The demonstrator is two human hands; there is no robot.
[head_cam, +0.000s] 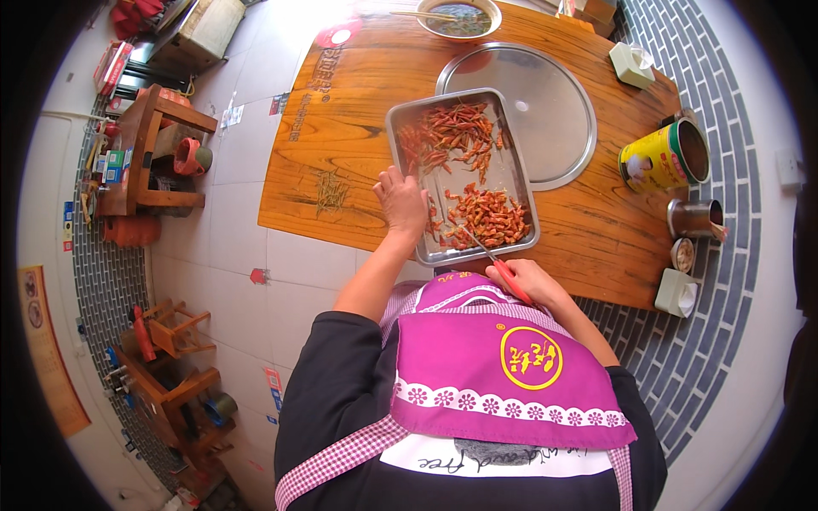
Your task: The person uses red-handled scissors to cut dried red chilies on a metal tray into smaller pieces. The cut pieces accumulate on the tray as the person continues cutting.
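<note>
A rectangular metal tray (526,191) rests on the wooden table (364,128) in front of me. Whole dried red chillies (463,128) fill its far half, and a heap of cut chilli pieces (495,217) lies in the near right part. My right hand (530,280), close to the tray's near edge, grips red-handled scissors (508,273) whose blades point into the cut pieces. At the tray's left side, my left hand (404,201) is over the rim with its fingers bent. Whether it holds anything is hidden. Thin chilli stems (331,193) lie in a small pile left of the tray.
Partly under the tray lies a round metal tray (562,128). A bowl (461,36) of dark liquid with chopsticks stands at the far edge. Along the right are a yellow can (652,156), a steel cup (693,218) and tissue boxes (631,69). Wooden furniture (144,150) lines the left wall.
</note>
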